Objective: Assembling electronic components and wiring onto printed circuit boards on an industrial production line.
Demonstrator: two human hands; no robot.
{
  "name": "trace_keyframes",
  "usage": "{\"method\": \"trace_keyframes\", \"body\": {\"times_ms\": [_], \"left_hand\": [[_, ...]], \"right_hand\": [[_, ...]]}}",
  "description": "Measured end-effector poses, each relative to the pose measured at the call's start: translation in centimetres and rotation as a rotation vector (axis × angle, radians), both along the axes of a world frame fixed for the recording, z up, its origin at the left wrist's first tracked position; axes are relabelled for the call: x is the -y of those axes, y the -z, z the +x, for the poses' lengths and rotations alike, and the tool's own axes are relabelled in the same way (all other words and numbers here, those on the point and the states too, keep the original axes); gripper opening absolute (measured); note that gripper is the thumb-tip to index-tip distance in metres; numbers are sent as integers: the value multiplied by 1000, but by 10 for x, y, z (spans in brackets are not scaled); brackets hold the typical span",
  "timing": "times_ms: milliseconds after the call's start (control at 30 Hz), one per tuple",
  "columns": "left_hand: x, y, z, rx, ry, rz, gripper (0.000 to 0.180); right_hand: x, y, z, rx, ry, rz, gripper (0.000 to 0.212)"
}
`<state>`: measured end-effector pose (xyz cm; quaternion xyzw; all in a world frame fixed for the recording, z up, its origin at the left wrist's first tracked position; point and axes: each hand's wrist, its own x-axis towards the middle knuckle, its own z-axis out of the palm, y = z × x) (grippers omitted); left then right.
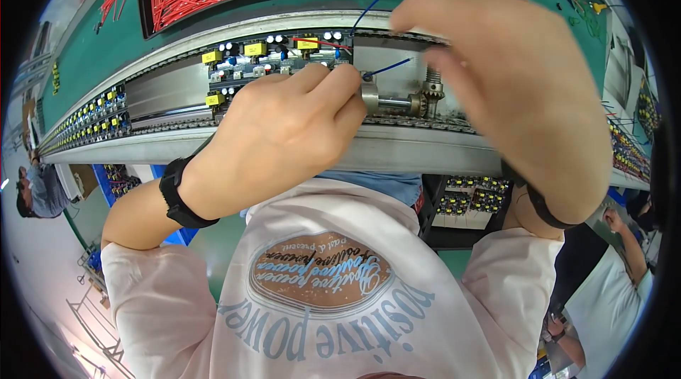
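Where the conveyor [418,159] carries a dark circuit board [245,70] between its rails, the left hand [291,120] covers the board's near right part, fingers curled; whether they pinch anything cannot be told. Above the conveyor's right stretch, the blurred right hand [518,60] holds thumb and fingers apart near two blue wires [390,68]. Metal bed [170,85] shows left of the board. Beyond the conveyor, a green tabletop [92,60] bears red-wire and blue-wire trays [145,7]; nearer, a white shirt [333,202] carries printed lettering.
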<state>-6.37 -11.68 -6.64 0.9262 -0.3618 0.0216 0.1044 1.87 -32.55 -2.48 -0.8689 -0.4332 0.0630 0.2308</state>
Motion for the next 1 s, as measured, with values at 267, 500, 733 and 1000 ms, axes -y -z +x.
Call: {"method": "trace_keyframes", "body": {"times_ms": [267, 500, 733, 1000], "left_hand": [[2, 5, -1, 21, 20, -13, 12], [-9, -2, -2, -50, -18, -205, 20], [-63, -30, 36, 19, -142, -288, 26], [-63, -9, 97, 173, -143, -385, 13]], "right_hand": [[-20, -3, 49, 505, 248, -242, 8], [-12, 13, 62, 306, 254, -243, 8], [3, 41, 72, 395, 276, -68, 12], [-8, 20, 72, 560, 209, -129, 11]]}}
